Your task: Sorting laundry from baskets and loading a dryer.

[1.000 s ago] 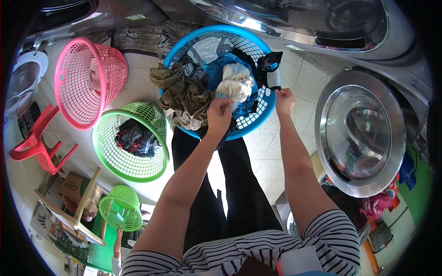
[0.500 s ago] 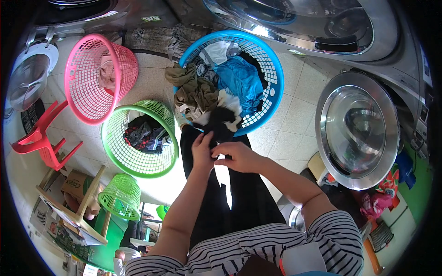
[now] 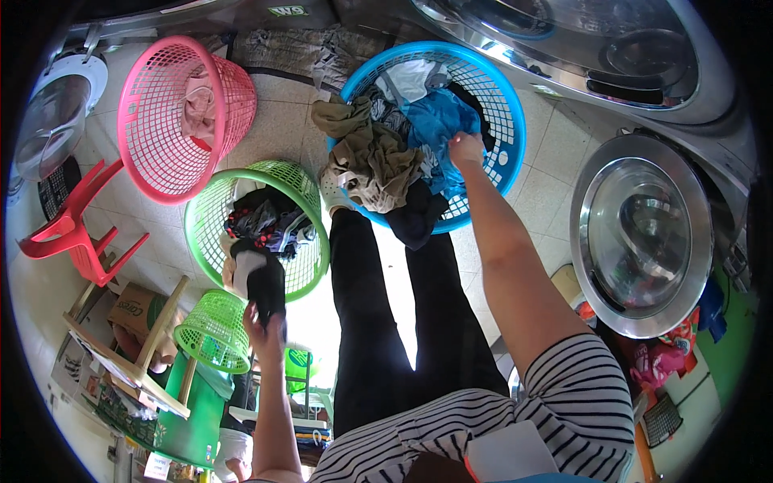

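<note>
My left hand (image 3: 264,328) grips a black and white garment (image 3: 259,278) and holds it at the near rim of the green laundry basket (image 3: 310,193), which holds dark mixed clothes. My right hand (image 3: 465,150) reaches into the blue laundry basket (image 3: 503,105) and closes on a blue cloth (image 3: 432,121) on top of the pile. An olive-brown garment (image 3: 366,161) hangs over the blue basket's left rim. A dark piece (image 3: 415,216) droops over its near edge toward my legs.
A pink basket (image 3: 157,121) with a pink cloth stands at the far left. A small green basket (image 3: 213,332), a red plastic chair (image 3: 68,233) and a wooden frame (image 3: 121,362) lie left. An open washer door (image 3: 640,233) is at right.
My left hand carried the black and white garment from in front of me over to the green basket. My right hand went from that garment back into the blue basket.
</note>
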{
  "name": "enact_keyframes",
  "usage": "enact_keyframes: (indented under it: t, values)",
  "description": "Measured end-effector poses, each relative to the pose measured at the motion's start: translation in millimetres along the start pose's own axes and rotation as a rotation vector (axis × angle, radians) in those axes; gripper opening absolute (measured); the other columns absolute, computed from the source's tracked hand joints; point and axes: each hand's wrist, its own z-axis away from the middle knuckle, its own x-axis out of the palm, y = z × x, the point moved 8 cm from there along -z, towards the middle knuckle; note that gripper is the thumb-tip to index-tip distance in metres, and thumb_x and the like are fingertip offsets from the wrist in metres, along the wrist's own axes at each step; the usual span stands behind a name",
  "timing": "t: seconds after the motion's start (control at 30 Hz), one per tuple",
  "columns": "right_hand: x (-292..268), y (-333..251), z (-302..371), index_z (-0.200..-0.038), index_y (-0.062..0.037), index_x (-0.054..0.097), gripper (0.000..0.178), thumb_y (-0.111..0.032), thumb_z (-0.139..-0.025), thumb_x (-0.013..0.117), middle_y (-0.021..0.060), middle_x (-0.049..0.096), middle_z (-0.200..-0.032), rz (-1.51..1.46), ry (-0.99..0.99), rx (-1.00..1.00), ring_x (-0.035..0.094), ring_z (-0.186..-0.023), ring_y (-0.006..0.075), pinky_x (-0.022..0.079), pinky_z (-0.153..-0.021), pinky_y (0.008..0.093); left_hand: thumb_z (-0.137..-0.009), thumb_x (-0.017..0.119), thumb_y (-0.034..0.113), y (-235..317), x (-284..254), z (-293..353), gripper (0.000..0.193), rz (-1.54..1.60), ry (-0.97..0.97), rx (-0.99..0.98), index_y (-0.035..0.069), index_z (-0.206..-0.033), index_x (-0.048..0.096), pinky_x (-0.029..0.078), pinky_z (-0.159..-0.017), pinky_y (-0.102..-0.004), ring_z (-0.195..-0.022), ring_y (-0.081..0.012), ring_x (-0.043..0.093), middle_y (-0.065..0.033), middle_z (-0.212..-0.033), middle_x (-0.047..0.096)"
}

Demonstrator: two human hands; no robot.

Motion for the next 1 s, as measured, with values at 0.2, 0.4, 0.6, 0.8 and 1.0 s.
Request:
enact_keyframes:
  t: [0.2, 0.4, 0.6, 0.8, 1.0]
  values:
    - [-114.5, 2.5, 136.2, -0.084, -0.0008, 0.051, 0.008, -0.007, -0.090, 0.050, 0.0120, 0.057, -0.074, -0.595, 0.307, -0.342, 0.057, -0.068, 0.0274, 0.043, -0.061, 0.0344, -0.094, 0.053, 0.020, 16.9, 166.4, 5.8, 0.040, -0.050, -0.541, -0.062, 0.004, -0.129, 0.043, 0.039, -0.093, -0.0322, -0.111, -0.0196, 0.048, -0.0106, -0.127, 0.048]
    - [-150.2, -47.2, 331.5, -0.089, -0.0040, 0.050, 0.007, -0.010, -0.090, 0.052, 0.0123, 0.050, -0.078, -0.567, -0.297, -0.574, 0.053, -0.072, 0.0261, 0.043, -0.067, 0.0338, -0.081, 0.037, 0.073, 96.0, 296.9, 66.0, 0.087, 0.761, -0.880, -0.832, 0.013, -0.143, 0.026, 0.039, -0.095, -0.0561, -0.127, -0.0407, 0.036, -0.0181, -0.143, 0.032]
    - [-159.7, -111.8, 394.9, -0.086, -0.0027, 0.058, 0.019, -0.022, -0.090, 0.058, 0.0111, 0.060, -0.076, -0.707, -1.129, -0.986, 0.062, -0.070, 0.0234, 0.050, -0.068, 0.0319, -0.075, 0.072, 0.022, 84.3, 254.9, 56.3, 0.063, 0.418, -1.160, -0.466, 0.000, -0.127, 0.044, 0.052, -0.076, -0.0300, -0.084, -0.0221, 0.064, -0.0137, -0.104, 0.063]
    - [-109.1, -62.6, 196.0, -0.087, -0.0059, 0.057, 0.010, -0.013, -0.082, 0.063, 0.0106, 0.060, -0.068, -0.337, -0.062, -0.469, 0.063, -0.071, 0.0289, 0.047, -0.059, 0.0371, -0.056, 0.087, 0.015, 61.0, 61.7, 67.7, 0.083, 0.136, -1.304, -0.241, -0.003, -0.126, 0.047, 0.042, -0.095, -0.0347, -0.103, -0.0208, 0.058, -0.0122, -0.115, 0.060]
    - [-8.0, -132.3, 153.1, -0.131, -0.0253, 0.041, 0.070, -0.020, -0.070, 0.074, 0.0207, 0.045, -0.123, -0.227, -0.235, -0.571, 0.047, -0.113, 0.0442, 0.043, -0.094, 0.0450, -0.044, 0.088, 0.009, 36.2, -107.1, 45.2, 0.086, 0.273, -0.641, -0.667, -0.004, -0.121, 0.053, 0.047, -0.091, -0.0353, -0.102, -0.0211, 0.060, -0.0123, -0.114, 0.062]
